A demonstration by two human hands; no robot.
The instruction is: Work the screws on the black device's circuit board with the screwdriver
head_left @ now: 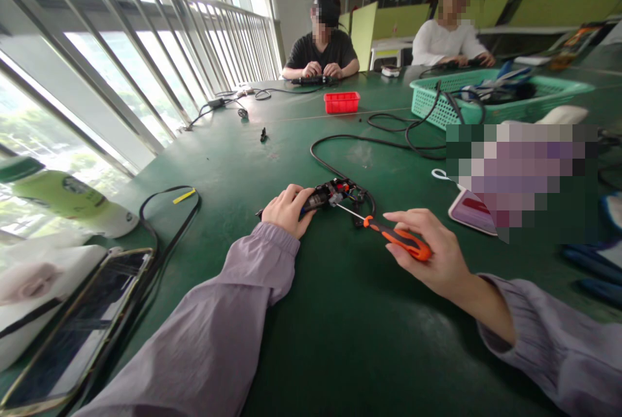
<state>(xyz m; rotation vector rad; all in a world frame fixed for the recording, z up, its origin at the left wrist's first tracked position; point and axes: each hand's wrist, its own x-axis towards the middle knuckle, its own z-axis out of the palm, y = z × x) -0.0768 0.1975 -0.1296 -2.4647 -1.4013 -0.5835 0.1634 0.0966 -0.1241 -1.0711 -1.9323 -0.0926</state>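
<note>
My left hand (286, 212) is closed around the dark body of a corded device (339, 190), pressing it to the green table (311, 339). At its right end the device's inside lies bare, showing red parts and small wires. My right hand (435, 252) grips a screwdriver (396, 236) by its orange and black handle. The thin shaft points left, and its tip reaches the exposed part of the device. Whether it sits in a screw is too small to tell. A black cable (335, 137) runs from the device toward the back right.
A green basket (427, 103) of tools and cables stands back right, near a small red tray (341, 103). A small black part (263, 135) lies left of centre. A phone (78, 333), strap and bottle (68, 200) are at left. Two people (321, 48) sit across the table.
</note>
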